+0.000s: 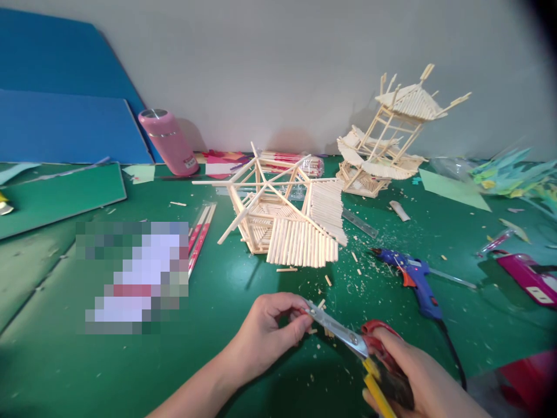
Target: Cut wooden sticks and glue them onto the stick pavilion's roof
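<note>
My right hand [418, 368] grips a pair of scissors [342, 331] with red handles, their blades pointing left. A yellow strip-like piece [378, 395] shows below the handles; what it belongs to I cannot make out. At the blade tips, my left hand [272, 325] is closed in a pinch, and whatever lies between its fingers is too small to name. Short cut stick pieces [328, 332] lie by the blades. Just beyond my hands stands a wooden stick model [261, 232] with an open frame and two roof panels [302, 242] of sticks laid side by side.
A blue glue gun [411, 276] lies at right, its cord running toward me, near a magenta power strip [528, 278]. Behind stand a taller stick pavilion [391, 139] and a pink bottle [169, 142]. Packaged sticks [202, 238] lie left of the model. Wood scraps dot the green table [209, 348].
</note>
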A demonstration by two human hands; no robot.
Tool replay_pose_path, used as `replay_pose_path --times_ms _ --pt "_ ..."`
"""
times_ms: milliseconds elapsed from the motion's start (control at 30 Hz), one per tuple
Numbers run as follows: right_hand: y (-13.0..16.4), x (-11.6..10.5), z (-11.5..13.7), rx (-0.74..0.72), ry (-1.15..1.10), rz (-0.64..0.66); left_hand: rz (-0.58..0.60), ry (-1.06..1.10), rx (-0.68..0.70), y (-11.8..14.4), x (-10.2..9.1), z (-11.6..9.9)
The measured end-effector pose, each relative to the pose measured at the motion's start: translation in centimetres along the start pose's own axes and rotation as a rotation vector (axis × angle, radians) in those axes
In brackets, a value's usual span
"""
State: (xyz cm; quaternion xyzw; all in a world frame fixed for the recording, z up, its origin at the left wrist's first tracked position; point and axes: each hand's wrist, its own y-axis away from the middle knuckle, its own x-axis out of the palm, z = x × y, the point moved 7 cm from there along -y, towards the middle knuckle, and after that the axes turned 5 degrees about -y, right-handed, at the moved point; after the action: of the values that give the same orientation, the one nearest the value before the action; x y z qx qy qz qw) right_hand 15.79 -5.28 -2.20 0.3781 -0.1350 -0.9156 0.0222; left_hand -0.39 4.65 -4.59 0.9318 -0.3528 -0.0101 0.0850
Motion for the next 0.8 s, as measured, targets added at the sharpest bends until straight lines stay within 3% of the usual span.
replay_pose_path --times_ms 233,400,800 --pt "0.4 2.3 -2.0 0.070 -0.211 -0.045 -0.096 0.155 -0.071 0.1 0.0 0.8" --pt "-0.2 3.1 -2.5 0.051 -0.120 -0.046 -0.180 0.115 -0.021 0.3 -0.7 0.0" --pt "-0.1 3.1 -1.9 0.028 -0.003 -0.010 -0.118 0.129 0.067 0.1 -0.8 -0.9"
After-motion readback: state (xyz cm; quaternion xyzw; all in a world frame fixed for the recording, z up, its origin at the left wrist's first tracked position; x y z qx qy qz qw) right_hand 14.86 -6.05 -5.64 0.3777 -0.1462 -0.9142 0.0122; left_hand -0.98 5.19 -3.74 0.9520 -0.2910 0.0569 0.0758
